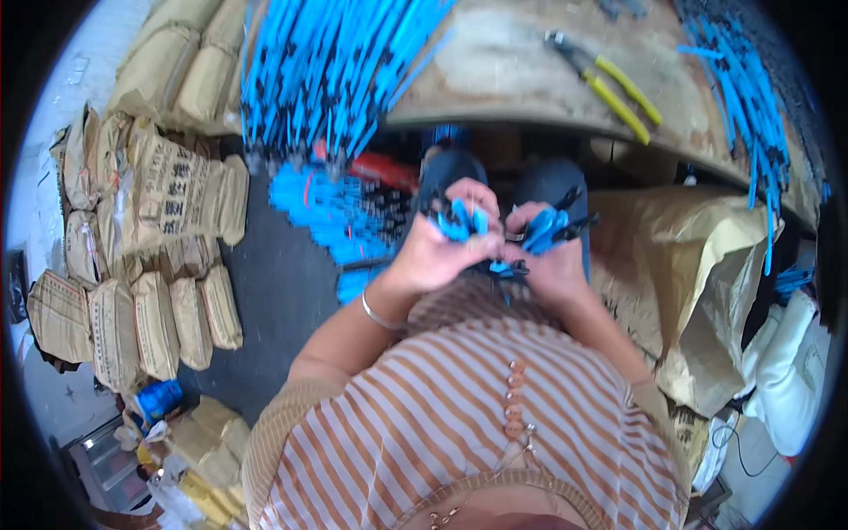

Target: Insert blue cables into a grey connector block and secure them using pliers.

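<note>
Dozens of blue cable ties (336, 62) overhang the bench (521, 62) edge at eleven o'clock, within reach. Yellow-handled pliers (614, 84) lie at one o'clock. Both hands, left (442, 243) and right (548, 256), close on small blue-and-black pieces (461, 221) over the lap, near the eyes.

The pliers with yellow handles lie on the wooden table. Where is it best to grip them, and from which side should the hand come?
Probably by the two yellow handles, near their middle, coming from above. The pliers lie flat on the wooden table with bare wood around them; the handles lie close together and point toward the table's near edge, while the metal jaws point away.
</note>
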Motion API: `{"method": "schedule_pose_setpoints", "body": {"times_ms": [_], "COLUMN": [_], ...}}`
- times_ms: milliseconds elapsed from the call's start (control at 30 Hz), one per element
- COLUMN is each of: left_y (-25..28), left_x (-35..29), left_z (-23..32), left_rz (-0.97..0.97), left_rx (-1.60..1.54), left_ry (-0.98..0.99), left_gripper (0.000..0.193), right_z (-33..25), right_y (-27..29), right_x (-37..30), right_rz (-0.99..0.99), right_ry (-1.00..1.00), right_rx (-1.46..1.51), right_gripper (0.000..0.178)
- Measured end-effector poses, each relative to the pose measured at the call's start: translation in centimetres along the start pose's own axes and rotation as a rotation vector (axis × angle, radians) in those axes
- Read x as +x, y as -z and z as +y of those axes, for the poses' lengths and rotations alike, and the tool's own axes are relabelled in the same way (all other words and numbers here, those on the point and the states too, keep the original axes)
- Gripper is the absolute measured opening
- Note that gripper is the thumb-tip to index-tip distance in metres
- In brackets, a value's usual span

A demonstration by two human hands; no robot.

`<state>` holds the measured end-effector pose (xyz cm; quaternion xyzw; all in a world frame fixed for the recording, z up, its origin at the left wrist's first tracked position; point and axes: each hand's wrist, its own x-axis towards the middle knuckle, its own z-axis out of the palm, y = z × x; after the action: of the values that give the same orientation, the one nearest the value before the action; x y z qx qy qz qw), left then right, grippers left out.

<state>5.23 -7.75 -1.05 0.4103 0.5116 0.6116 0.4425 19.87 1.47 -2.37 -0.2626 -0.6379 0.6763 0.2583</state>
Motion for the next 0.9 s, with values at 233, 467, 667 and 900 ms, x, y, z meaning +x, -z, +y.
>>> {"method": "schedule_pose_setpoints", "body": {"times_ms": [233, 467, 667, 900], "left_y": [2.4, 7.2, -0.1, -6.6], "left_x": [2.7, 15.7, 32.6, 38.5], "left_z": [4.4, 18.6, 10.2, 0.8], "left_rz": [-0.508, -0.643, -0.239, -0.385], "left_rx": [0.329, 0.976, 1.368, 1.730], "left_ry": [-0.079, -0.069, -0.857, -0.954], "left_gripper": [0.078, 0.043, 0.022, 0.030], "right_z": [0.9, 1.6, 1.8, 0.8], "right_y": [3.3, 4.8, 6.0, 7.3], "right_x": [2.5, 4.8, 5.8, 6.1], "right_rz": [-0.373, -0.309, -0.307, -0.381], "right_ry": [0.040, 0.199, 0.060, 0.036], "right_rx": [0.305, 0.429, 0.284, 0.089], "right_gripper": [0.028, 0.027, 0.023, 0.023]}}
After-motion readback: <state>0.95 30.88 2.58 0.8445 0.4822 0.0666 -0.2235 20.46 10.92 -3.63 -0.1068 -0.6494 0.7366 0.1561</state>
